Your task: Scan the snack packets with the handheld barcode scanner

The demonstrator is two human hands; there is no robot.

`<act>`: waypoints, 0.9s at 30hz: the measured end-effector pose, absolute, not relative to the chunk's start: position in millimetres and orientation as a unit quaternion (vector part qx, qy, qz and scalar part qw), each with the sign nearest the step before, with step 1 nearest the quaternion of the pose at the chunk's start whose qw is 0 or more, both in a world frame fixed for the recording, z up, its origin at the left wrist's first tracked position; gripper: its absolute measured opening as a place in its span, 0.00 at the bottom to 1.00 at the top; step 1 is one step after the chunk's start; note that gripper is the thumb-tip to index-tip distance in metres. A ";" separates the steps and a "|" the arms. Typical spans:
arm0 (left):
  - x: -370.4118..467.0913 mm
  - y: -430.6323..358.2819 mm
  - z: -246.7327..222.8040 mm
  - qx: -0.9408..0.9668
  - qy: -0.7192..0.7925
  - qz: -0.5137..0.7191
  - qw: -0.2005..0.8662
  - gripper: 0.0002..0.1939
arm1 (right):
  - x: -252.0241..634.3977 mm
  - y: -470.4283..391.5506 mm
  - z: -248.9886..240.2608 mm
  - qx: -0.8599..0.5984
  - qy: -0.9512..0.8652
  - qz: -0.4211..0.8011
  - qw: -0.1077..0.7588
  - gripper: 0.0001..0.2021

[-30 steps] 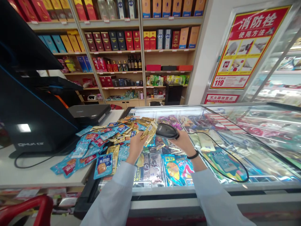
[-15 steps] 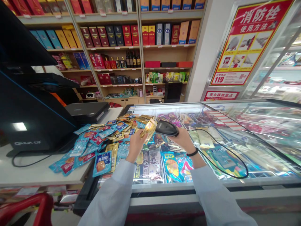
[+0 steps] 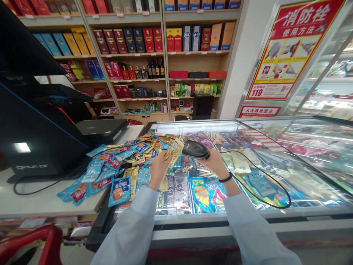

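Between the fingers of my left hand (image 3: 159,168) is a gold snack packet (image 3: 175,151), tilted, with a pale barcode patch facing up. My right hand (image 3: 215,163) is wrapped round a black barcode scanner (image 3: 195,149). The scanner's head points left at the packet, close to its edge; I cannot tell whether they touch. Both hands are above the glass top of a freezer (image 3: 190,229). To the left of my left hand spreads a pile of small blue and gold snack packets (image 3: 119,191), lying partly on the freezer and partly on the white counter (image 3: 35,200).
A black checkout terminal (image 3: 41,136) and a dark flat box-shaped device (image 3: 102,129) stand on the left. The scanner's black cable (image 3: 288,197) loops across the glass at right. Shelves of boxed bottles (image 3: 139,40) rise behind. A red handle (image 3: 49,235) shows at lower left.
The gold packet has turned slightly, so its barcode patch shows more plainly beside the scanner. My hands have hardly moved otherwise.
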State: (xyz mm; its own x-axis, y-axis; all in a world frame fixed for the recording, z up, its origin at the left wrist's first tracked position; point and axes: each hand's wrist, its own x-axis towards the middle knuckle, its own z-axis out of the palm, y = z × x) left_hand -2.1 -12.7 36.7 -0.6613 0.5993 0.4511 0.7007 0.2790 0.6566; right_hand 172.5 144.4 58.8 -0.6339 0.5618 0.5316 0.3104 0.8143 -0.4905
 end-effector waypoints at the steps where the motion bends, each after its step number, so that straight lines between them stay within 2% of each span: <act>1: -2.0 -12.6 36.5 -0.409 -0.796 -0.443 0.060 0.13 | 172.2 144.1 58.5 -0.248 -0.889 0.174 0.343 0.19; 10: 0.5 -5.1 27.3 -0.417 -0.768 -0.486 0.026 0.11 | 176.1 141.6 70.9 -0.259 -0.915 0.084 0.297 0.21; 20: 43.0 28.3 21.3 -0.394 -0.678 -0.616 -0.072 0.15 | 238.1 157.4 122.6 -0.281 -0.906 0.018 0.316 0.19; 27: 108.0 67.5 29.6 -0.419 -0.603 -0.655 -0.178 0.14 | 303.1 186.0 153.8 -0.317 -0.883 -0.027 0.344 0.18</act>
State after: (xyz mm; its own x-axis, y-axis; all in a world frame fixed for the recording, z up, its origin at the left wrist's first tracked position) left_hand 108.0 67.5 29.6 -0.5854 0.7387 0.3342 0.2728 -0.2087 0.9391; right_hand 303.1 186.0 153.8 -0.5622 0.5408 0.6257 0.5782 0.7980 -0.1703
